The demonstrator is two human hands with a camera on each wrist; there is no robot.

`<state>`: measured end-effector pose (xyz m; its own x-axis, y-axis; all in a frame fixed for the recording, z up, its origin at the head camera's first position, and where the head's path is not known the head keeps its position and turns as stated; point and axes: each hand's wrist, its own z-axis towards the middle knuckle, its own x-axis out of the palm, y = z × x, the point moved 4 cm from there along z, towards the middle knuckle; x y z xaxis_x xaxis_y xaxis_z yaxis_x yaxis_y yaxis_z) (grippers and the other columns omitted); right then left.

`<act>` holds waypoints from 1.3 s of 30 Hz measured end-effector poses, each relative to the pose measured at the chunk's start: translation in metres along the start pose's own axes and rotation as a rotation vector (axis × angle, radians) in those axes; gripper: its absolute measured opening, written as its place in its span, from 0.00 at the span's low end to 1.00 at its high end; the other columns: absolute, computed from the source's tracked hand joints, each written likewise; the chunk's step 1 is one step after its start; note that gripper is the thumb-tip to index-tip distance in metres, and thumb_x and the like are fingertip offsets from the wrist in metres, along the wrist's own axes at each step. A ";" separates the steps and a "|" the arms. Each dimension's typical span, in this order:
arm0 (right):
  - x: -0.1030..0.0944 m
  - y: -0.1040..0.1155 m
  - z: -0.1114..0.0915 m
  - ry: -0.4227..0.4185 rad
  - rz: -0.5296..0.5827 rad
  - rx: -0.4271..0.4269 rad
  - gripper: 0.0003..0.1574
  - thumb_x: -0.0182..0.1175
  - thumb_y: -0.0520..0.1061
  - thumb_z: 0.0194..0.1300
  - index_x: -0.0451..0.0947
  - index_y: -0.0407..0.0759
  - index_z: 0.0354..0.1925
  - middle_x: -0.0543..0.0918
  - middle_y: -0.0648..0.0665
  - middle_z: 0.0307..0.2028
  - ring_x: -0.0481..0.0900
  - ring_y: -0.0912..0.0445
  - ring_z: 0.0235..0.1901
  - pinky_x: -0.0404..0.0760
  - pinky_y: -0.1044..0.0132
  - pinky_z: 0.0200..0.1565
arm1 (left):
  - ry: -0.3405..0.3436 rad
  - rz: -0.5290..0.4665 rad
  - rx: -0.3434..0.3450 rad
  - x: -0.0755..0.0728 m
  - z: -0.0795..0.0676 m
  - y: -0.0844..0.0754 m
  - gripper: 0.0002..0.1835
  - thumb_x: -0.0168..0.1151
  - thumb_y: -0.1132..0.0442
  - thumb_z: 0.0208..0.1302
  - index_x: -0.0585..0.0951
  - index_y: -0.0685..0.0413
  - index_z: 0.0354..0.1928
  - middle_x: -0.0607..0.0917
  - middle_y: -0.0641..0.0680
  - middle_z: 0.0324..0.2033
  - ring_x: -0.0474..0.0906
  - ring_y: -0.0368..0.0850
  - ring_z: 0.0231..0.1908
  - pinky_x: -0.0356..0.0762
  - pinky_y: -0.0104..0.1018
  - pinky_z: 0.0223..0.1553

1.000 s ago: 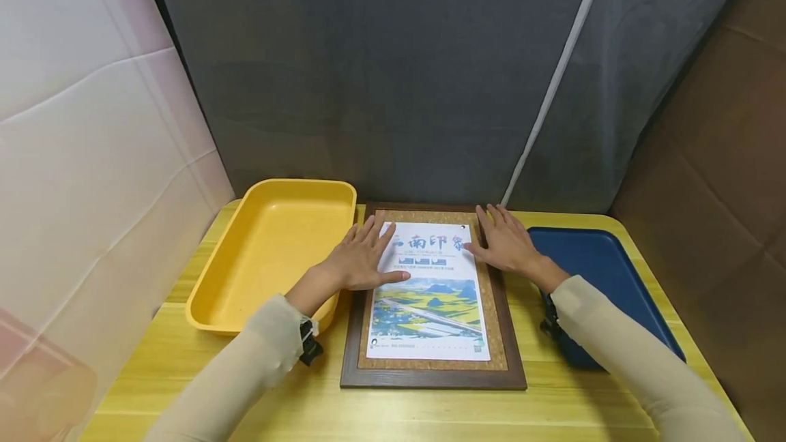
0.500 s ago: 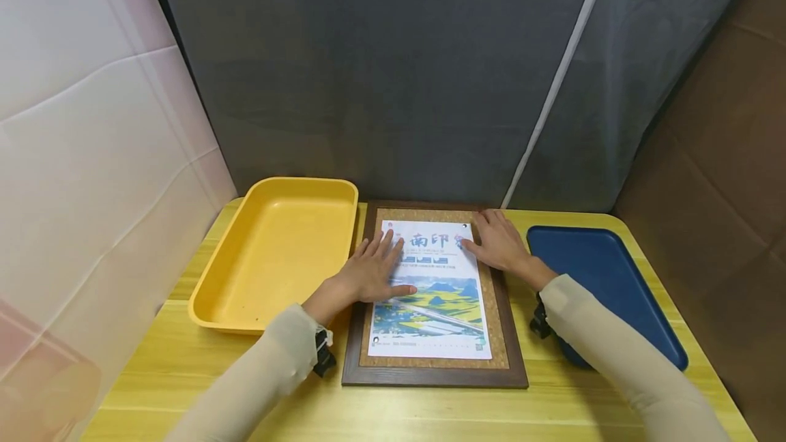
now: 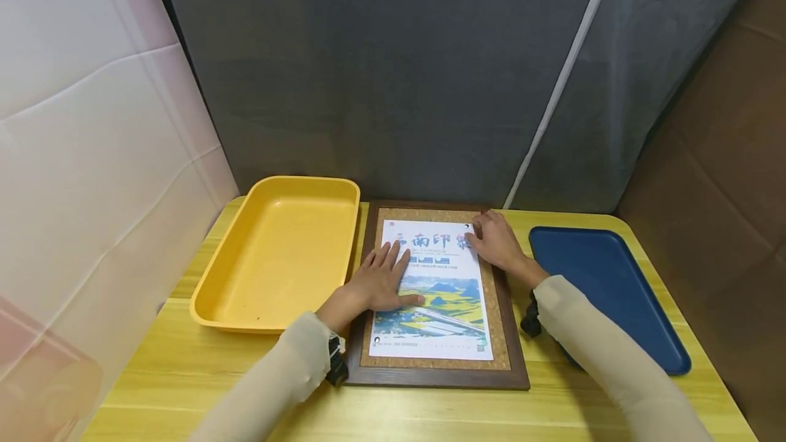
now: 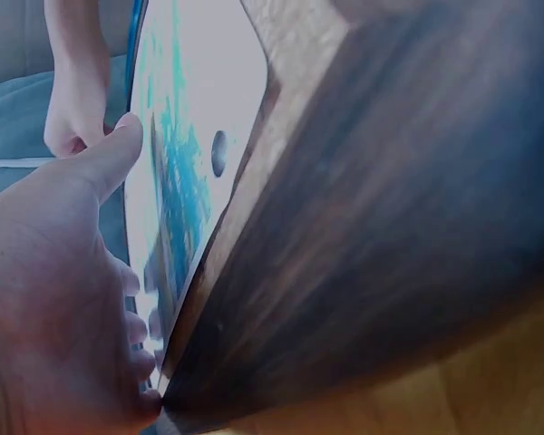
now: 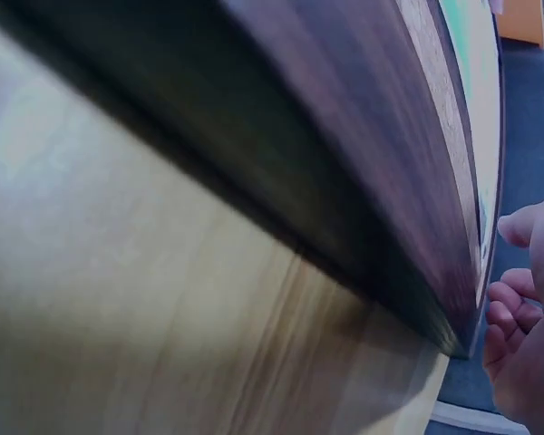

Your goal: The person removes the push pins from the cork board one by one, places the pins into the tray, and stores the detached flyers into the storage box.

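A printed poster [image 3: 439,271] with blue Chinese lettering and a landscape lies on a cork board [image 3: 500,333] with a dark wooden frame [image 3: 436,378]. Dark round pins show at its upper right [image 3: 468,226] and lower left corners. Spread flat over the poster's left side is my left hand [image 3: 381,282]; its thumb points across the picture in the left wrist view. My right hand [image 3: 499,243] is at the board's upper right, its thumb tip just below the upper right pin. In the right wrist view its fingers [image 5: 508,313] are loosely bent, apart from the thumb, with nothing seen between them.
A deep yellow tray [image 3: 276,258] stands left of the board, and a shallow dark blue tray [image 3: 604,285] lies to its right. The wooden table [image 3: 430,415] backs onto a grey curtain [image 3: 368,87], with panels on both sides.
My left hand has slid right and toward me, from the poster's upper left to its left middle. My right hand's fingers have bent from straight, staying near the upper right corner.
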<state>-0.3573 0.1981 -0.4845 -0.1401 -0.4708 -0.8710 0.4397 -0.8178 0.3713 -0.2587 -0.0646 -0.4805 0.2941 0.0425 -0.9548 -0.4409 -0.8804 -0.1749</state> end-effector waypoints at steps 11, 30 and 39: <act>0.005 -0.015 0.002 -0.021 0.259 0.128 0.11 0.68 0.34 0.70 0.86 0.28 0.48 0.85 0.31 0.42 0.84 0.40 0.43 0.85 0.43 0.49 | 0.027 -0.050 -0.017 0.006 0.000 -0.003 0.61 0.54 0.22 0.67 0.44 0.53 0.86 0.37 0.62 0.85 0.33 0.61 0.84 0.39 0.59 0.82; 0.009 -0.019 0.011 0.027 0.286 0.226 0.07 0.66 0.38 0.74 0.88 0.33 0.43 0.88 0.36 0.37 0.82 0.47 0.34 0.81 0.57 0.40 | 0.047 -0.020 -0.025 0.009 0.002 -0.004 0.62 0.53 0.21 0.67 0.43 0.52 0.87 0.36 0.61 0.85 0.32 0.60 0.84 0.40 0.57 0.82; 0.008 -0.018 0.016 0.050 0.276 0.261 0.08 0.65 0.38 0.75 0.88 0.34 0.42 0.88 0.38 0.36 0.80 0.50 0.32 0.76 0.64 0.34 | 0.046 -0.027 -0.025 0.006 0.002 -0.005 0.62 0.54 0.22 0.67 0.43 0.53 0.87 0.36 0.61 0.85 0.32 0.61 0.84 0.40 0.57 0.82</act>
<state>-0.3805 0.2035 -0.4934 -0.0016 -0.6740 -0.7387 0.2127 -0.7220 0.6584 -0.2562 -0.0589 -0.4860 0.3449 0.0449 -0.9376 -0.4115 -0.8905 -0.1940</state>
